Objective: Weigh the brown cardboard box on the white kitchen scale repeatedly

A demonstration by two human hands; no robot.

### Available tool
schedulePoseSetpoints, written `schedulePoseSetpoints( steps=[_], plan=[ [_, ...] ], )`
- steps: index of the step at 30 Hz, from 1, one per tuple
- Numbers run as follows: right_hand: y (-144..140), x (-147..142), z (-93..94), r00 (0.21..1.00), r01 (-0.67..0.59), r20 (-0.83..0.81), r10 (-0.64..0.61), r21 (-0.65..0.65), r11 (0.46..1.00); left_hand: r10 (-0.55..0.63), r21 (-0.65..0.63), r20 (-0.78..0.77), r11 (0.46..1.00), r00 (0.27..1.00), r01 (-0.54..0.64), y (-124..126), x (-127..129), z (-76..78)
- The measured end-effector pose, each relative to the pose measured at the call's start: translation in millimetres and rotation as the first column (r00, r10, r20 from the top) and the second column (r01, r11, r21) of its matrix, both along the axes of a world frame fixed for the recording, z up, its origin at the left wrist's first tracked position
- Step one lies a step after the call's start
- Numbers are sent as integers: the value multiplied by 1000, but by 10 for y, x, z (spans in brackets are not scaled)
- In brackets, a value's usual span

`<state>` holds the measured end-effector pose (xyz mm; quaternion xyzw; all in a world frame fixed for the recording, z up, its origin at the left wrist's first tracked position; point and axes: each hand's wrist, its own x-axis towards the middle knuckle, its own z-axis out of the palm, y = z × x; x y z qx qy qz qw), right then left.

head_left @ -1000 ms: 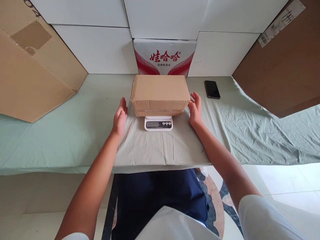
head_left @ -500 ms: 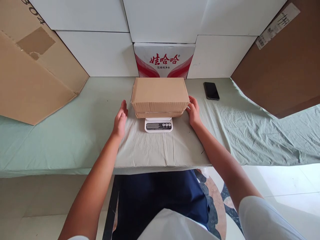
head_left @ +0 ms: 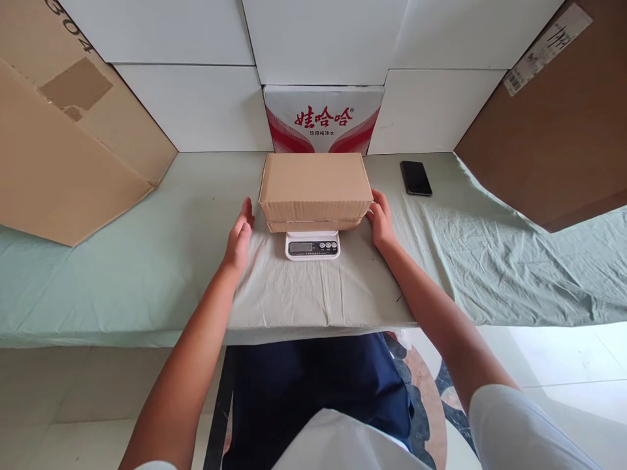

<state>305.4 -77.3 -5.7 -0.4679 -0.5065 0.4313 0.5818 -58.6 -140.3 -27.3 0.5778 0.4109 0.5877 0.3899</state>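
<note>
A closed brown cardboard box (head_left: 316, 186) rests on a small white digital scale (head_left: 312, 247) on the cloth-covered table (head_left: 147, 261). My left hand (head_left: 240, 235) stands on edge just left of the box, fingers straight, with a narrow gap to its side. My right hand (head_left: 380, 219) lies against the box's right end, fingers slightly curled and touching it. Neither hand holds anything. The scale's display and buttons show below the box's front edge.
A black phone (head_left: 416, 177) lies on the table at the back right. A red-and-white printed carton (head_left: 323, 117) stands behind the box against white panels. Large cardboard sheets lean at the left (head_left: 63, 143) and right (head_left: 553, 130).
Both hands have closed in on the box's sides. The right hand now touches its right end and the left hand has moved nearer. The box has stayed on the scale.
</note>
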Motion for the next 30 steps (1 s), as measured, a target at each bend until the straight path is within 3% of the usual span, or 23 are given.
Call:
schedulePoseSetpoints(
  steps=[5,11,18,23,27,30],
  plan=[
    [7,-10,-17,1000,28,-7,-28,10,1000,-11,-8,-44,1000,999,11,-16,17,4],
    [-63,-41,24,1000,25,-1,-25,161,987,-14,6,-38,1000,999,14,-6,22,1],
    [-234,-205,87,997,-71,-21,76,190,979,-68,9,-36,998,997,69,-97,152,87],
    [-316,-388,233,986,-148,-50,159,177,973,-69,31,-11,997,998,69,-148,348,146],
    [-212,-461,315,978,-168,-99,186,165,972,-48,85,-50,995,998,52,-29,385,230],
    [35,-505,355,983,-150,-72,172,241,959,-65,126,-33,990,997,69,222,366,354]
  ],
)
